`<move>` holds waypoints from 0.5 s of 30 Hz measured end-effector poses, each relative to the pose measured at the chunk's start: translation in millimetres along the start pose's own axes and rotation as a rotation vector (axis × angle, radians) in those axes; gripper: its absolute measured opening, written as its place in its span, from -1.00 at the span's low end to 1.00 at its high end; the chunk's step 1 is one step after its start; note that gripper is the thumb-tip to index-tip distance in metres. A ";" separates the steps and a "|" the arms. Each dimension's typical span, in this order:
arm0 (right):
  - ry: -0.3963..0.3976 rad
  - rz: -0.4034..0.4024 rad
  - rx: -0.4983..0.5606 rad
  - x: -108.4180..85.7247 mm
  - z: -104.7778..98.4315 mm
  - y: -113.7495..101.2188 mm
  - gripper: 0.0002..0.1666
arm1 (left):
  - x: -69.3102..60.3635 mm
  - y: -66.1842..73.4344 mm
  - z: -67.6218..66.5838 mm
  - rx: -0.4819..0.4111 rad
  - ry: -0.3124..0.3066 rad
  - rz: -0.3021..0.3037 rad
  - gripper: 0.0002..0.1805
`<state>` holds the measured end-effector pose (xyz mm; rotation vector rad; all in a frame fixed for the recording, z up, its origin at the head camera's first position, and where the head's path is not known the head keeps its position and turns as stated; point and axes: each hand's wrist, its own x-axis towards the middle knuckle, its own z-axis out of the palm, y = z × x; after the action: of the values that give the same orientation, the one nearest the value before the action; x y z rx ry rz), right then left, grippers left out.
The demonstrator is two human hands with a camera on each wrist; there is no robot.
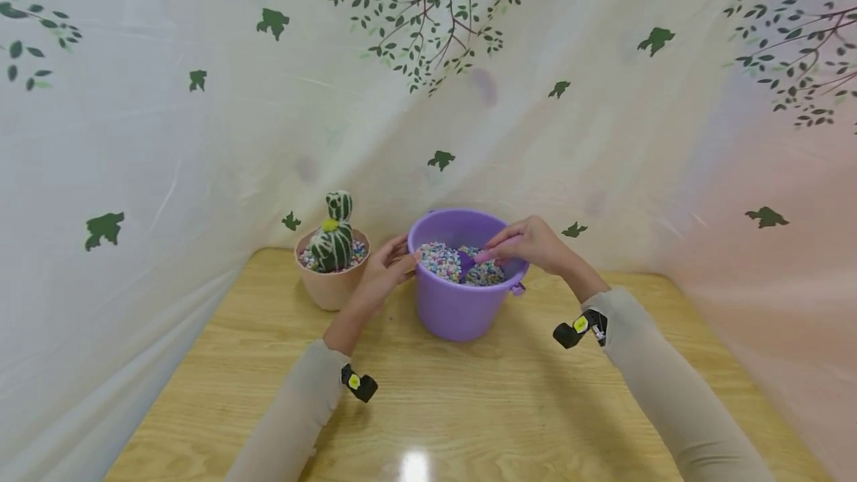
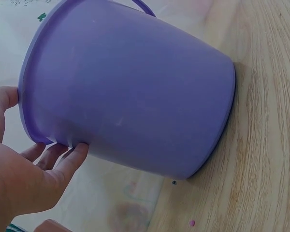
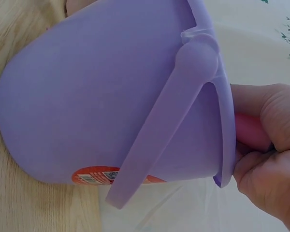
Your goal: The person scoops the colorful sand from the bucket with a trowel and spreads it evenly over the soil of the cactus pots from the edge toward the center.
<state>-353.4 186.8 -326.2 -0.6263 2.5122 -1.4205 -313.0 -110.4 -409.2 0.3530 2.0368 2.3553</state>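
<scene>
A purple bucket stands upright on the table, with small multicoloured pellets inside. My left hand holds the bucket's left side by the rim; in the left wrist view its fingers touch the outer wall. Over the opposite rim, my right hand grips the pink handle of a small scoop, whose purple head lies among the pellets. In the right wrist view, the rim hides the scoop's head and only part of its pink handle shows.
A peach pot with a knitted cactus and similar pellets stands left of my left hand. The bucket's handle hangs down outside. A few loose pellets lie on the table. Behind hangs a leaf-patterned curtain.
</scene>
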 end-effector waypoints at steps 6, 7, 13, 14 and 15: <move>0.051 0.035 -0.005 -3.7 -6.8 -4.3 -0.68 | -0.3 0.0 0.8 -0.002 0.006 0.014 -0.36; 0.051 0.044 0.004 -4.4 -8.6 -4.6 -0.65 | -0.4 -0.1 0.8 -0.002 0.007 0.016 -0.36; 0.039 0.062 0.070 -8.6 -22.7 0.1 -0.52 | -0.7 0.0 2.1 -0.012 0.019 0.012 -0.36; 0.040 0.057 0.076 -9.5 -25.1 1.6 -0.51 | -0.7 0.3 2.9 -0.015 0.022 0.012 -0.37; 0.045 0.054 0.081 -10.4 -27.2 3.1 -0.51 | -0.5 0.6 3.5 -0.013 0.025 0.012 -0.37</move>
<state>-354.8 213.8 -315.1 -0.5127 2.4709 -1.5253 -311.7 -107.1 -408.2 0.3383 2.0342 2.3911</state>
